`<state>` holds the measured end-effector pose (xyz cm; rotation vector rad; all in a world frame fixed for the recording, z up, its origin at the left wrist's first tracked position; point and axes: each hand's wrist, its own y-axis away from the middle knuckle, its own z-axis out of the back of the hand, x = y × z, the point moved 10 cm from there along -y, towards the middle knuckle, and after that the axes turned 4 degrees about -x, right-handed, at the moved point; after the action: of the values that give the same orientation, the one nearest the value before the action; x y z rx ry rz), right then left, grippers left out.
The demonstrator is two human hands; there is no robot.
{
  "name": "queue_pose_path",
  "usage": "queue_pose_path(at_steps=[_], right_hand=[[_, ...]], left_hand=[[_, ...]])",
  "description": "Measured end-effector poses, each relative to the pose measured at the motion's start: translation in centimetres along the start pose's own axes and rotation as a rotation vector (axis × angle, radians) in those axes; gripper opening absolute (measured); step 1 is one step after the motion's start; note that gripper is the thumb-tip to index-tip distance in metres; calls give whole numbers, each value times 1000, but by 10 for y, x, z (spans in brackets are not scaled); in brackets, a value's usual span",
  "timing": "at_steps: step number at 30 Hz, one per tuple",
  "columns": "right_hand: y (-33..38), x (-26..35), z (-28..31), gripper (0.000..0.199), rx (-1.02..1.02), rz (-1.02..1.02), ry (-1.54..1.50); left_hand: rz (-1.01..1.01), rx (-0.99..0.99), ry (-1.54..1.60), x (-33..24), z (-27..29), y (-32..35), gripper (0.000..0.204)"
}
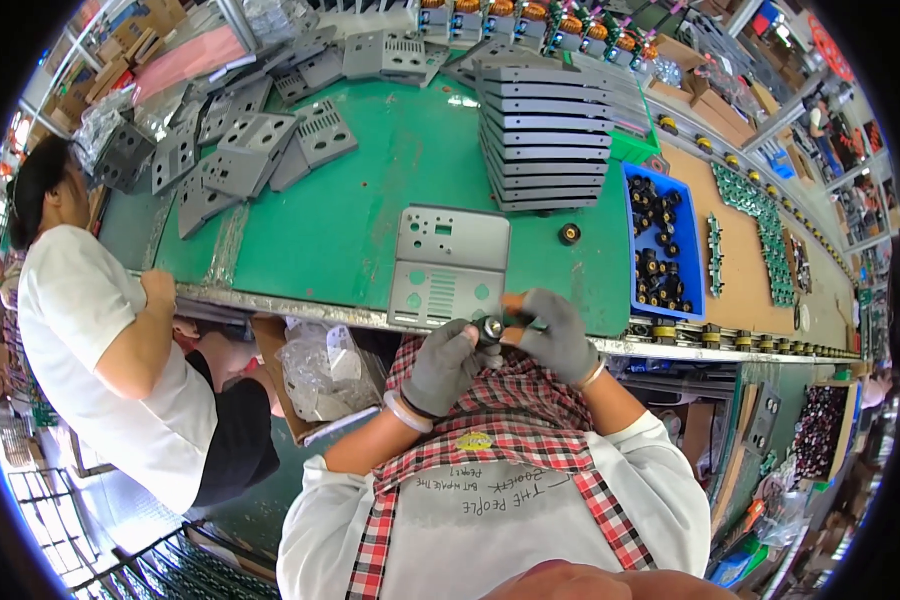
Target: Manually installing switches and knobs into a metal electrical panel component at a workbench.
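In front of my apron, my left hand (pixel 445 370) in a grey glove is closed on a black round socket (pixel 489 328) with a shiny metal centre. My right hand (pixel 558 335), also gloved but with bare thumb and index fingertips, is bent around the socket's right side. Just beyond the hands a grey metal panel (pixel 452 250) with round holes and slots lies on the green table, reaching its near edge. Another black socket (pixel 569 234) stands to the right of that panel. Similar black parts with brass centres fill the blue bin (pixel 704 262) at the right.
A tall stack of grey panels (pixel 545 145) stands beyond the panel. Loose punched panels (pixel 255 155) lie spread at the far left. Circuit boards (pixel 760 225) rest on brown board at the right. A co-worker (pixel 100 340) sits at the left, near a carton (pixel 282 385) under the table.
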<state>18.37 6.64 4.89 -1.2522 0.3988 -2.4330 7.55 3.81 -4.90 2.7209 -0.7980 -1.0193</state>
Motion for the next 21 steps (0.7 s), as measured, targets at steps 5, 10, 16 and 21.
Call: queue_pose_path(at_steps=[5, 10, 16, 21], right_hand=[[7, 23, -25, 22, 61, 177, 154], [6, 25, -45, 23, 110, 254, -2], [-8, 37, -62, 23, 126, 289, 20], [-65, -12, -84, 18, 68, 168, 86]], left_hand=[[6, 6, -22, -1, 4, 3, 39], [22, 82, 173, 5, 16, 10, 39], [-145, -92, 172, -19, 34, 20, 33], [-68, -3, 177, 5, 83, 30, 34]])
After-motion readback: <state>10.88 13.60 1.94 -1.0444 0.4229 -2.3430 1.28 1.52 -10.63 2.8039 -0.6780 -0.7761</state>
